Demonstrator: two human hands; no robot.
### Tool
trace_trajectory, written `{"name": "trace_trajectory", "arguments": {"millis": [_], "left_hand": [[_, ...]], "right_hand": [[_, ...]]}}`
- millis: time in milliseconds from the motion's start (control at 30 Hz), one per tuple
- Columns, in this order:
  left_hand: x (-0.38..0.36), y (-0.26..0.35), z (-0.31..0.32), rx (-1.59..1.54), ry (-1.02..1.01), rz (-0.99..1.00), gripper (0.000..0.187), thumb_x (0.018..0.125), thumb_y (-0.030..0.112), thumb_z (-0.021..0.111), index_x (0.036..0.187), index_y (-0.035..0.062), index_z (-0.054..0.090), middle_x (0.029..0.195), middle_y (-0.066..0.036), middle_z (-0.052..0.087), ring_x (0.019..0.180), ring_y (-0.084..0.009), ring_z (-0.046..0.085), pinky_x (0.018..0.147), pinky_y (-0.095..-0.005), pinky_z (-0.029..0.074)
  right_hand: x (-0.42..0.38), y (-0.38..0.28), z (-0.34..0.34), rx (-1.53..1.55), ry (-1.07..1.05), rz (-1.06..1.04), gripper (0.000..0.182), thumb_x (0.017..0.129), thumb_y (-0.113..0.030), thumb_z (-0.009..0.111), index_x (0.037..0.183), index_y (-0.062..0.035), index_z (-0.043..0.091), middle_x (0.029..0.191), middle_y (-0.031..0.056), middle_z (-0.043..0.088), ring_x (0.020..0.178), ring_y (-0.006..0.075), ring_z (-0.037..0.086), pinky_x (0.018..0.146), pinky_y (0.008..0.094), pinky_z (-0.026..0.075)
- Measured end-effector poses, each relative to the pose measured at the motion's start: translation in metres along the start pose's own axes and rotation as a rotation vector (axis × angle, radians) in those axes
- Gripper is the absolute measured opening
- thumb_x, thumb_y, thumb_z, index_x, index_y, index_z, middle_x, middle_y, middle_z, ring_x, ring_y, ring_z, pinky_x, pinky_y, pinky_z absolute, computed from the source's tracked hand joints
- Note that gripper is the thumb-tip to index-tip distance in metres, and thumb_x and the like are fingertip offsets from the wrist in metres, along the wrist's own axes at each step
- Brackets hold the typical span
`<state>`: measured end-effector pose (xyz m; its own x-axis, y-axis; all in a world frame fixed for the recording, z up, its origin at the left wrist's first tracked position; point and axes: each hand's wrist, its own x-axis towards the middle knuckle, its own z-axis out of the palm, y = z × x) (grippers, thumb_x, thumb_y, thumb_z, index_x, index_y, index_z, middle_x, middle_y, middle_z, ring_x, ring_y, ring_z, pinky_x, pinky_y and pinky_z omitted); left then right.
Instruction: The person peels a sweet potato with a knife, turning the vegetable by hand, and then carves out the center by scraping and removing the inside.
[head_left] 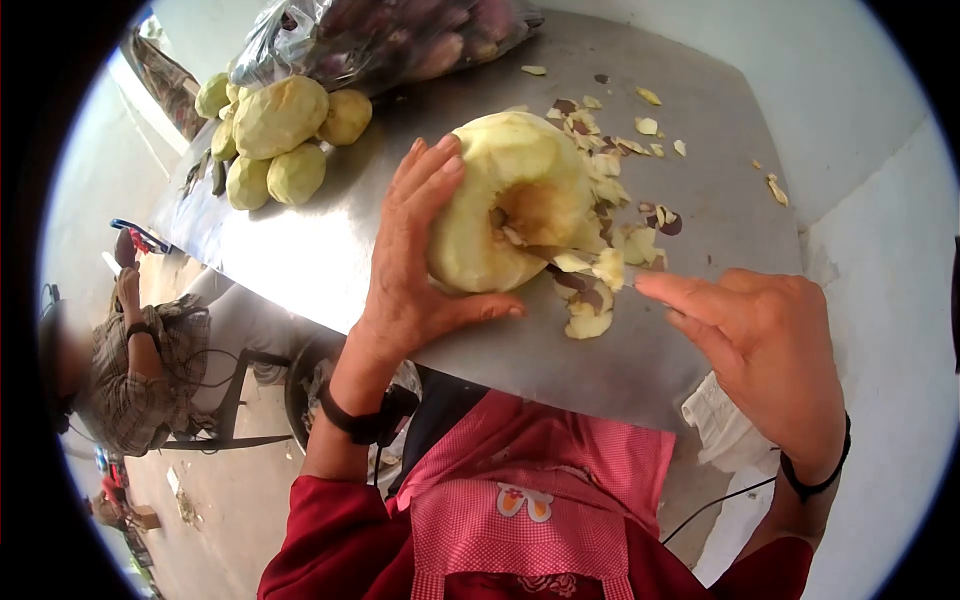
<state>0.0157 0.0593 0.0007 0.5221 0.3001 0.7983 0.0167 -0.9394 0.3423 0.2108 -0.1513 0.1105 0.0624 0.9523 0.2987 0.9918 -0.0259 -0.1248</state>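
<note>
A large, round, pale-yellow peeled fruit or vegetable [470, 215] rests on the metal table, with a deep brownish hollow facing me. My left hand [410, 250] grips its left side, fingers along the top left and thumb across the bottom. In my right hand [765, 340] is a knife [622, 274], its handle hidden in the closed fingers and the index finger stretched along it. The blade points left into the hollow, and pale slivers cling to it. Around the blade lie pale and dark-skinned trimmings [590, 322].
Several pale-green peeled pieces [280, 118] are piled at the table's upper left. Behind them sits a plastic bag [400, 40] of purplish produce. The metal table [480, 350] meets a white wall on the right. A co-worker [140, 370] sits at left, and a white cloth [730, 425] hangs near the table's right edge.
</note>
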Motion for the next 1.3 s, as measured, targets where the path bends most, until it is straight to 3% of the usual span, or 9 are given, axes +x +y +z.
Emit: {"name": "trace_trajectory", "arguments": {"millis": [367,433,667,767,833,933,1167,1233,1300], "left_hand": [[0.004,0.004,-0.001,0.01,0.007,0.016,0.104,0.05,0.017,0.092,0.14,0.0073,0.041,0.144,-0.018,0.044,0.132,-0.0407,0.042,0.109,-0.0479,0.037],[0.005,0.004,-0.002,-0.028,0.001,-0.018,0.101,0.051,0.017,0.091,0.139,0.007,0.043,0.144,-0.018,0.045,0.132,-0.0403,0.043,0.108,-0.0481,0.037],[0.006,0.002,-0.003,-0.022,-0.037,-0.006,0.101,0.052,0.017,0.091,0.139,0.0075,0.042,0.144,-0.019,0.045,0.133,-0.04,0.042,0.109,-0.0484,0.036],[0.0,-0.004,-0.005,-0.055,-0.025,0.005,0.102,0.052,0.016,0.092,0.14,0.0093,0.041,0.147,-0.02,0.039,0.134,-0.0408,0.04,0.109,-0.0483,0.038],[-0.001,-0.002,-0.004,-0.116,-0.005,-0.06,0.104,0.052,0.016,0.092,0.141,0.0115,0.04,0.149,-0.022,0.033,0.135,-0.042,0.038,0.107,-0.0483,0.041],[-0.002,-0.004,-0.002,-0.083,-0.019,-0.039,0.107,0.05,0.017,0.093,0.141,0.0132,0.038,0.15,-0.025,0.029,0.135,-0.0427,0.037,0.105,-0.0485,0.043],[-0.001,-0.002,-0.002,-0.02,-0.019,-0.027,0.109,0.049,0.017,0.094,0.142,0.0134,0.037,0.149,-0.026,0.03,0.134,-0.0428,0.037,0.105,-0.0491,0.042],[-0.001,-0.001,-0.001,-0.022,-0.02,-0.02,0.11,0.048,0.017,0.094,0.142,0.0136,0.037,0.149,-0.026,0.03,0.134,-0.0428,0.037,0.106,-0.0493,0.042],[-0.001,0.0,-0.001,-0.028,-0.023,-0.023,0.111,0.047,0.017,0.095,0.142,0.0135,0.037,0.149,-0.026,0.03,0.134,-0.0429,0.037,0.106,-0.0496,0.042]], "right_hand": [[0.003,0.008,0.026,-0.214,0.166,-0.156,0.032,0.079,-0.011,0.067,0.106,-0.0269,0.074,0.059,0.0051,0.044,0.048,0.024,0.053,0.044,0.0391,0.039],[0.013,0.008,0.015,-0.348,0.182,-0.279,0.033,0.076,-0.011,0.071,0.105,-0.0277,0.074,0.057,0.004,0.038,0.047,0.0231,0.044,0.044,0.0365,0.033],[0.04,-0.001,-0.016,-0.476,0.044,-0.376,0.027,0.077,-0.013,0.071,0.101,-0.0267,0.073,0.06,0.0053,0.046,0.051,0.0257,0.05,0.045,0.0371,0.036],[0.03,0.012,-0.011,-0.154,0.03,-0.317,0.03,0.08,-0.008,0.07,0.107,-0.0198,0.073,0.065,0.0044,0.057,0.052,0.0191,0.054,0.047,0.0327,0.038],[0.02,0.021,-0.014,0.444,-0.226,0.104,0.027,0.085,-0.004,0.063,0.11,-0.0087,0.071,0.059,0.0056,0.052,0.052,0.0107,0.045,0.05,0.0275,0.036],[0.013,0.028,-0.012,0.673,-0.274,0.267,0.031,0.087,0.0,0.061,0.117,-0.0046,0.068,0.061,0.0045,0.045,0.057,0.0065,0.035,0.051,0.025,0.032],[0.012,0.016,-0.005,0.66,-0.197,0.318,0.027,0.091,-0.003,0.059,0.117,-0.0031,0.067,0.062,0.0094,0.043,0.055,0.0075,0.037,0.05,0.0263,0.033],[0.015,0.01,-0.005,0.504,-0.151,0.228,0.027,0.089,-0.003,0.06,0.115,-0.0037,0.067,0.064,0.0176,0.05,0.05,0.0161,0.042,0.05,0.0295,0.036],[0.014,0.009,0.002,0.469,-0.114,0.182,0.029,0.09,-0.003,0.059,0.119,-0.0048,0.066,0.064,0.0151,0.053,0.052,0.013,0.04,0.051,0.0281,0.037]]}}
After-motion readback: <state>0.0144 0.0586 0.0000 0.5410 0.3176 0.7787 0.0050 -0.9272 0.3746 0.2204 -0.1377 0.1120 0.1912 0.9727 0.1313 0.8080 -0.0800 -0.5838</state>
